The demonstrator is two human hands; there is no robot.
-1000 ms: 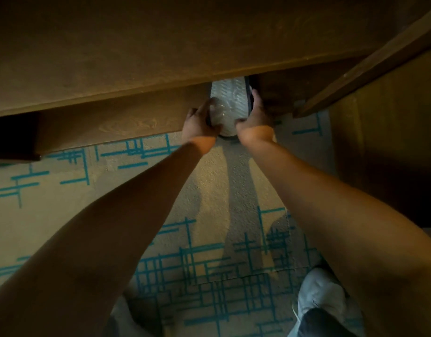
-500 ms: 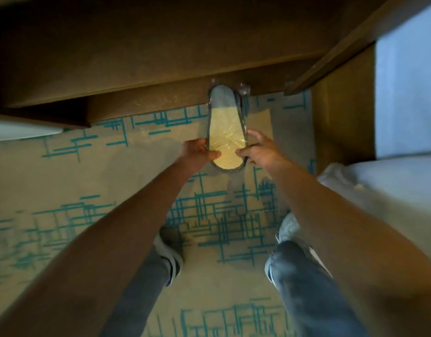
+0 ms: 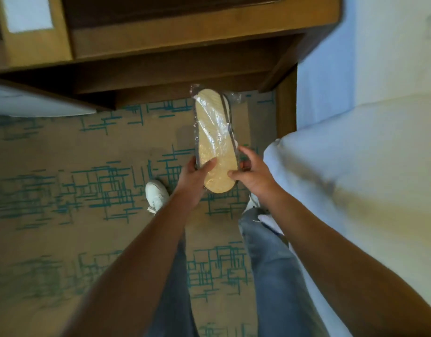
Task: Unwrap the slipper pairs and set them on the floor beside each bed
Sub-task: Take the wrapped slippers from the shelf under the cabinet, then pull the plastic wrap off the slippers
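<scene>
A slipper pair (image 3: 213, 132) sealed in clear plastic wrap is held in the air above the carpet, pale yellow sole facing up, toe end pointing away from me. My left hand (image 3: 193, 177) grips its near end from the left, thumb on the sole. My right hand (image 3: 252, 172) holds the same end from the right, fingers curled around the edge. The wrap is closed, with a crinkled flap at the far end. The bed (image 3: 355, 166) with white linen lies to the right.
A wooden nightstand (image 3: 185, 37) stands ahead, with an open shelf beneath. The beige carpet (image 3: 75, 190) with teal line patterns spreads to the left. My white shoes (image 3: 157, 193) and jeans show below. Another white surface (image 3: 27, 105) edges in at the left.
Both hands pulled the wrapped slipper pair out from under the nightstand shelf and lifted it toward me. The view rose as I stood up, bringing the bed into sight.
</scene>
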